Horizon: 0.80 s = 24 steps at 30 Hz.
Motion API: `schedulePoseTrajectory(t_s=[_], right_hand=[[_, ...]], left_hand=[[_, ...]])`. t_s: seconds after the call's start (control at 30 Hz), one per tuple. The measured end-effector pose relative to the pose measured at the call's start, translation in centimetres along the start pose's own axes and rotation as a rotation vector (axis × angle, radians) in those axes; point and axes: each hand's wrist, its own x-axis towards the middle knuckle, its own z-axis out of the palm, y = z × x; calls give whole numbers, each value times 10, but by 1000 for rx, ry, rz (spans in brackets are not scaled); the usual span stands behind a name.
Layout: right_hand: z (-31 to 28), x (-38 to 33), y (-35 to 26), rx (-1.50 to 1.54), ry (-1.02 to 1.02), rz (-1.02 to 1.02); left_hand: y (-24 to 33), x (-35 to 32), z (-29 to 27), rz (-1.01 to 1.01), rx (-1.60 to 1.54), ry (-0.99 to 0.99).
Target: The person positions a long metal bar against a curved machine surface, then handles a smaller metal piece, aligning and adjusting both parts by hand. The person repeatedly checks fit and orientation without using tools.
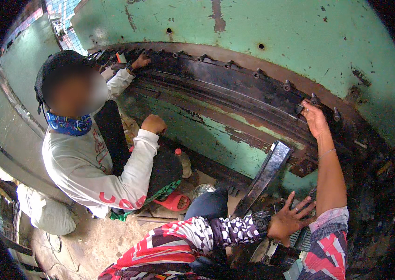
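Observation:
My right hand [313,118] is raised to the dark greasy rail [234,86] of a big green machine [272,28], with its fingers around a bolt head [302,107] on the rail. My left hand [289,219] is low with fingers spread, resting flat by the foot of a leaning black metal bar [266,175]; it holds nothing. A watch [260,219] sits on that wrist. A co-worker in a white long-sleeved shirt [90,163] crouches at the left, one hand [140,61] on the rail, the other a fist [153,123] against the machine.
A row of bolts runs along the rail's upper edge. A plastic bottle with a red cap [183,161] and a clear jar [203,190] stand on the sandy floor [99,238]. A red sandal [174,201] is under the co-worker. A pale sack [48,212] lies at the left.

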Motion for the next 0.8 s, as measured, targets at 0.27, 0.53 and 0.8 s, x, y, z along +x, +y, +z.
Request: schedulePoseTrajectory(t_s=[0.27, 0.53, 0.8], right_hand=[[-5, 3, 5, -18, 32, -20], [4, -1, 3, -39, 20, -26], [3, -2, 4, -94, 36, -103]], left_hand=[[1, 4, -21, -16, -99, -216], [-2, 1, -27, -8, -180, -189], [3, -2, 40, -28, 108, 87]])
